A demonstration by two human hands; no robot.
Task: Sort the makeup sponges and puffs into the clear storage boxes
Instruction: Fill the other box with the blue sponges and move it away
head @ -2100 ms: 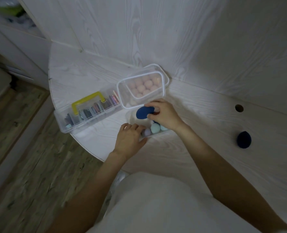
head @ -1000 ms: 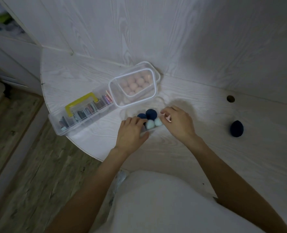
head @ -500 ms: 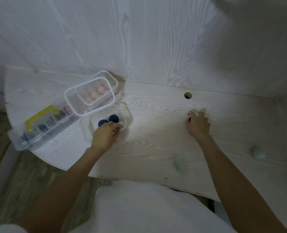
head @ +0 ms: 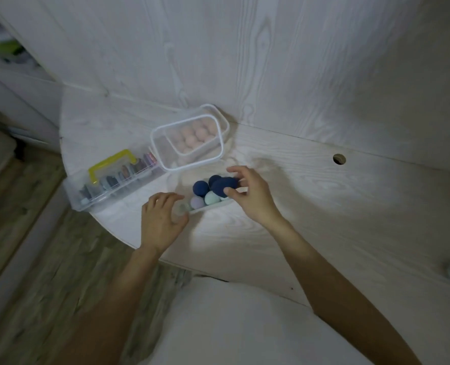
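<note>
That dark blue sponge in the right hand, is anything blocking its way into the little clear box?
No lid or other obstacle shows. The right hand holds the dark blue sponge right over the open clear box, which already holds two dark blue sponges, leaving little room.

Probably a home: wood-grain desk [head: 324, 206]
</note>
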